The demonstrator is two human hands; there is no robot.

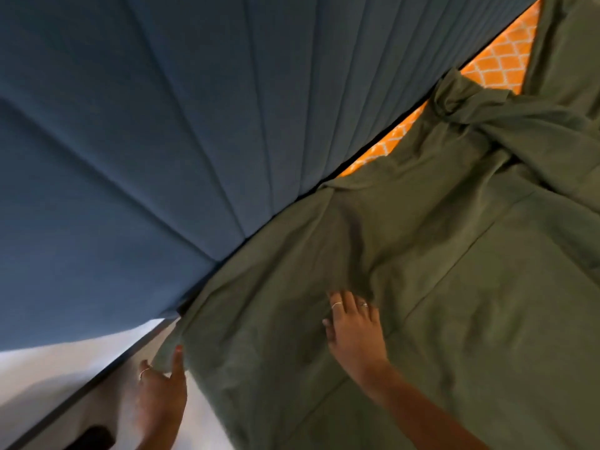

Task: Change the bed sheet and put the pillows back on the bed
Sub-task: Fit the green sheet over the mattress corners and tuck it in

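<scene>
Green bed sheet (422, 287): spread loosely over the right and lower part of the frame, creased, with a bunched, twisted fold toward the upper right. Its upper edge does not reach the headboard all along.

Orange patterned mattress (500, 60): bare in a narrow strip at upper right, between sheet and headboard.

Blue padded headboard (146, 141): fills the upper left.

Left hand (162, 388): lower left, thumb and fingers pinching the sheet's corner edge where it hangs over the side of the bed.

Right hand (354, 332): lower centre, resting on the sheet, palm down; the fingertips seem pressed into a fold, though whether they gather cloth is unclear.

Pillows: none in view.

Step in hand, by judgement: fitting the fresh sheet at the head corner. Next move calls for drawing the pinched corner down and under the mattress while the right hand keeps the cloth from sliding, then pulling the bunched part up to cover the orange strip.
</scene>
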